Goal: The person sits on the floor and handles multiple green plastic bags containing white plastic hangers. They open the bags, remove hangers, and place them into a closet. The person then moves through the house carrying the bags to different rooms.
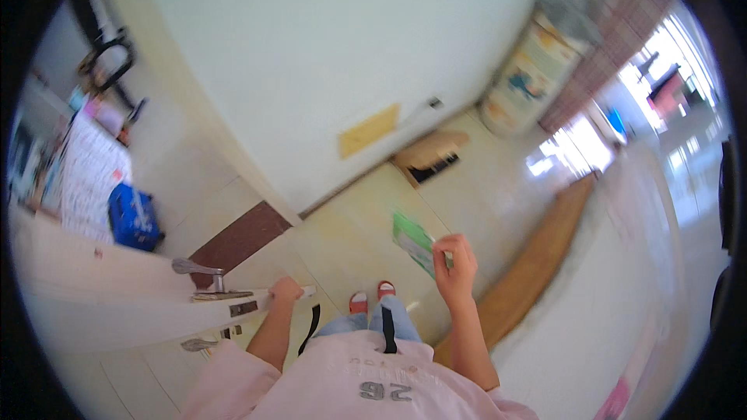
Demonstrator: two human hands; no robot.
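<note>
My right hand (456, 262) pinches the edge of a flat green packet (413, 240) with a paler middle, held out over the tiled floor. Its surface is blurred. To the left, my left hand (286, 290) is closed around the edge of a white door (146, 315), beyond the latch plate. Lever handles (198, 268) stick out on both faces of this door, closer to its left part. Below me are my feet in red slippers (358, 302).
A brown threshold strip (242, 239) crosses the doorway at left; a blue case (134, 217) stands in the room beyond. Along the white wall lies an open cardboard box (429, 154). A tall printed cylinder (531, 76) stands in the corner. Wooden edging (525, 280) curves at right.
</note>
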